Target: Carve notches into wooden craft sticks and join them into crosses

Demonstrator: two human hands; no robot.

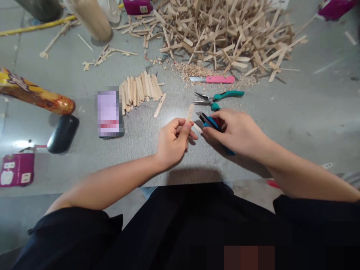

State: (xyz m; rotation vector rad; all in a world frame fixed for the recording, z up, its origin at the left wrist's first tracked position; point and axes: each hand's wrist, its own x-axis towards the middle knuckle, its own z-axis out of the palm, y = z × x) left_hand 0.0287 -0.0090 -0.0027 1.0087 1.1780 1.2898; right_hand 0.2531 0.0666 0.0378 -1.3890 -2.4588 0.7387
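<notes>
My left hand [174, 140] pinches a flat wooden craft stick [190, 111] between thumb and fingers, its upper end pointing away from me. A blue and black utility knife [211, 123] is in my right hand [239, 129], its blade pointing left toward the stick without touching it. Between the hands shows a short pale piece of wood [197, 128]; whether it is held or lies on the table, I cannot make out. Just beyond my right hand lie green-handled long-nose pliers [213, 99], jaws apart. Farther off rests a pink craft knife [213, 79] with its blade out.
A big heap of wooden sticks [225, 33] covers the far table, with shavings [194, 70] at its near edge. Left of my hands are a row of sticks [140, 90], a single stick [160, 105], a phone [109, 112], a black case [63, 134] and an orange-yellow packet [36, 93].
</notes>
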